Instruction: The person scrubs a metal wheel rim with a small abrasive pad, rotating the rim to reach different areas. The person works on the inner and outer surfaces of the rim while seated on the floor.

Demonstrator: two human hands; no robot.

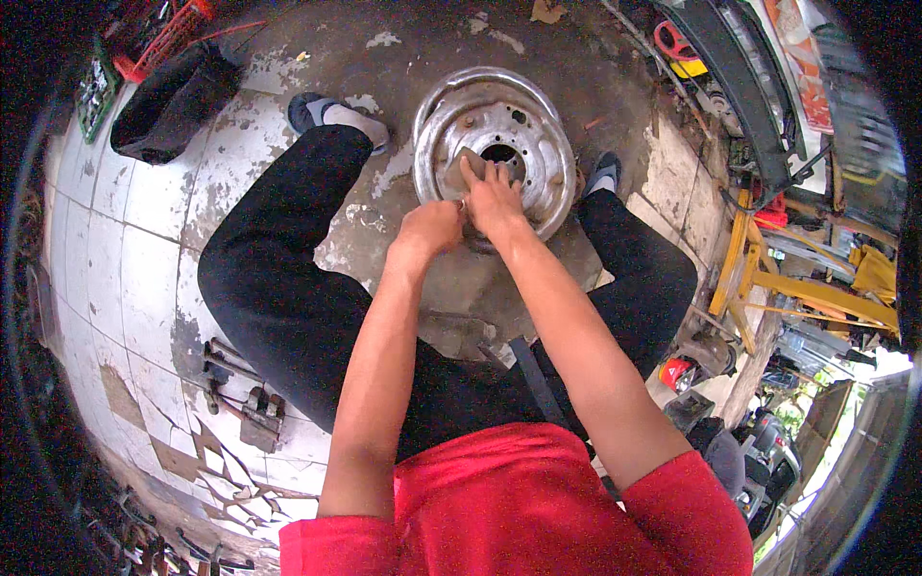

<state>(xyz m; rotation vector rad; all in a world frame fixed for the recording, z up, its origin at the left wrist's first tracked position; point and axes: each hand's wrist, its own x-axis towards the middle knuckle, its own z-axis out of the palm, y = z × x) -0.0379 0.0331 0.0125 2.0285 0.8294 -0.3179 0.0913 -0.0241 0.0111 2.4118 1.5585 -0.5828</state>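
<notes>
On floor [327, 48] between feet [605, 175]: wheel [434, 125]. Right hand [496, 200] laid flattish, fingers spread, over brownish pad [453, 179]; left hand [429, 228] curled at near edge, grip unclear. Judgement: loose left hold could let wheel skid.

Silver-grey on wheel rim [488, 127], mottled with darker grey.
Noted plain red on shirt [567, 499], black on trousers [274, 235], white with patchy grey on floor tiles [149, 278], yellow on frame [816, 295], dark grey on 2 shoes [305, 113].

Red short-sleeved shirt [567, 509], black trousers [264, 216], dark grey shoes [305, 111]
</notes>
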